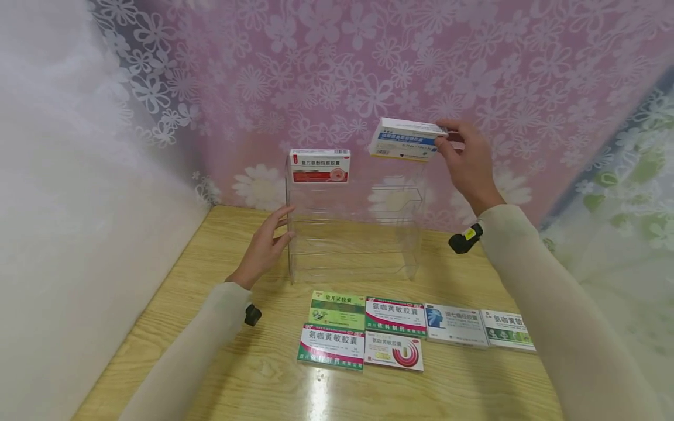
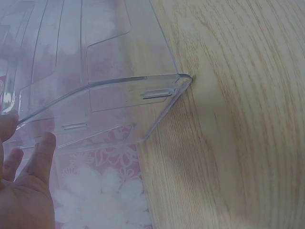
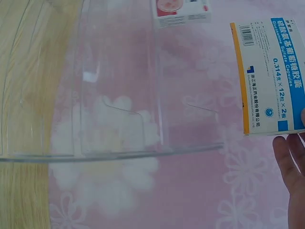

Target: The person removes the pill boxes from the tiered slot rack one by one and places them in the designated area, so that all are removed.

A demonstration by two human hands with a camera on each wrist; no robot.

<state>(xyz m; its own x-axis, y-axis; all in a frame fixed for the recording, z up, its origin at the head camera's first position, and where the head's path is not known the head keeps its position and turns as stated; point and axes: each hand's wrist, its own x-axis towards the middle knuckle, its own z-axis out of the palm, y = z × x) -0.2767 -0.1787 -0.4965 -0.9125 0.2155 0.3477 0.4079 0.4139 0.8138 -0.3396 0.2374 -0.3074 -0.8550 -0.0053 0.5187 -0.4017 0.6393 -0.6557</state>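
Observation:
My right hand (image 1: 470, 166) pinches one end of a white, blue and yellow medicine box (image 1: 405, 140), held above the right side of a clear plastic display rack (image 1: 353, 245). In the right wrist view this box (image 3: 267, 76) shows a yellow edge and a blue band, apart from the rack. A red and white medicine box (image 1: 320, 166) stands in the rack's top tier at the left. Against the rack's left side rests my left hand (image 1: 265, 248), its fingers extended. The left wrist view shows those fingers (image 2: 43, 155) by the clear side panel.
Several medicine boxes lie flat before the rack: a green box (image 1: 337, 309), pink and green boxes (image 1: 332, 348), a white box with pink rings (image 1: 394, 351), a grey-blue box (image 1: 456, 325) and a white-green box (image 1: 508, 330). Floral cloth (image 1: 326, 76) hangs behind the wooden table (image 1: 253, 356).

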